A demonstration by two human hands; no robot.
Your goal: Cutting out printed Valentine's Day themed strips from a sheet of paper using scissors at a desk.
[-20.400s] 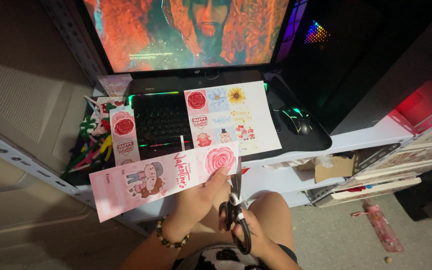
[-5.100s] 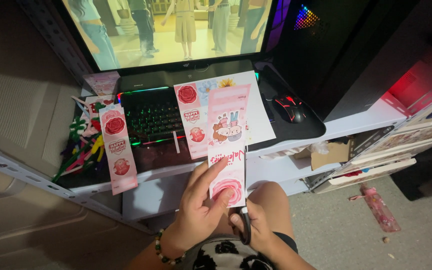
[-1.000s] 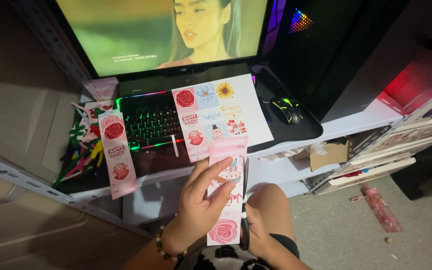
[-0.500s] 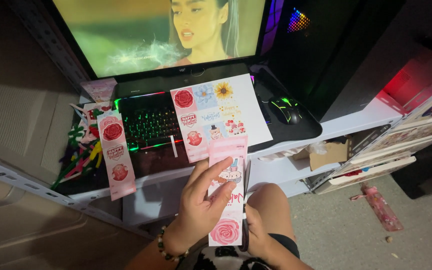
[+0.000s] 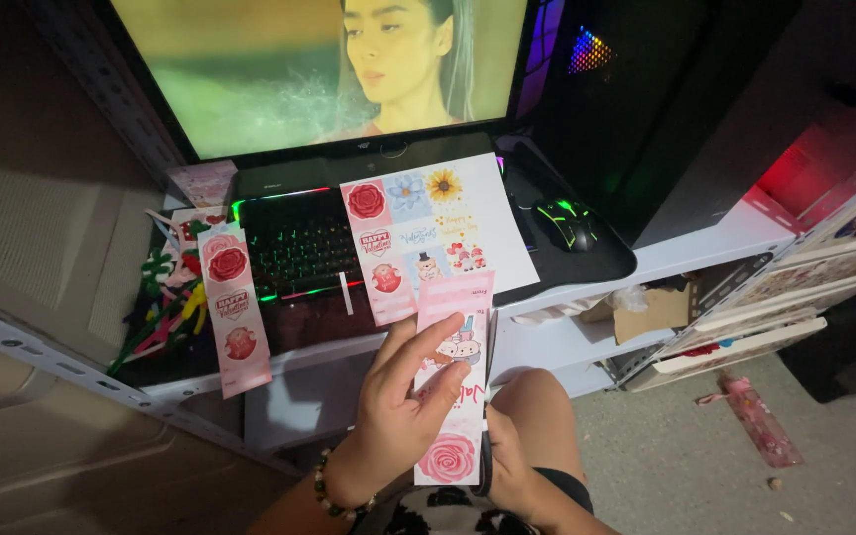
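My left hand (image 5: 396, 408), with a bead bracelet on the wrist, holds a long pink paper strip (image 5: 448, 458) upright over my lap. The strip shows cartoon figures near the top and a rose at the bottom. My fingers lie across its middle. My right hand (image 5: 513, 472) is under the strip's right edge and grips dark scissors (image 5: 486, 458), whose blade runs along that edge. The handles are mostly hidden.
A printed sheet (image 5: 448, 230) of flowers and pink panels lies on a backlit keyboard (image 5: 294, 248). Another pink strip (image 5: 233, 309) hangs off the shelf edge beside a pile of coloured ribbons (image 5: 162, 309). Also in view are a monitor (image 5: 329, 69), a mouse (image 5: 565, 223), a cardboard box (image 5: 654, 313), and a pink packet (image 5: 760, 432) on the floor.
The pink strip was horizontal long ago and has been turned upright. Over the last second it and both hands have hardly moved; only the picture on the monitor differs.
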